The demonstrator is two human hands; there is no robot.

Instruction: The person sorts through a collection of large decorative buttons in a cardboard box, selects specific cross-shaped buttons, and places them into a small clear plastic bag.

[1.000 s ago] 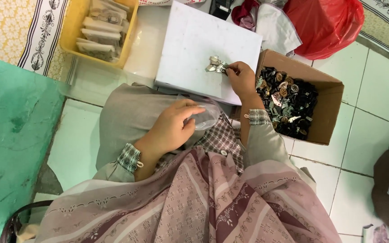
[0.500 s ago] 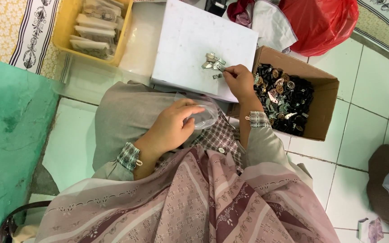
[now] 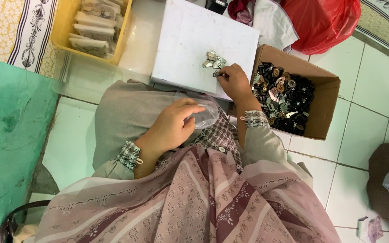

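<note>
Since the earlier frame your right hand (image 3: 234,81) has drawn back slightly from the metal pieces (image 3: 214,60), which sit in the same spot on the white board (image 3: 190,40). Near the frame's centre, your left hand (image 3: 173,126) grips a clear bag (image 3: 203,114) on your lap, fingers curled around it. Above it, your right fingers pinch one small metal piece (image 3: 216,74) at the board's lower right edge, just below the pile. Right of that hand, a cardboard box (image 3: 325,96) holds dark and metal parts. At upper left sits a yellow tray (image 3: 64,27) of packets.
</note>
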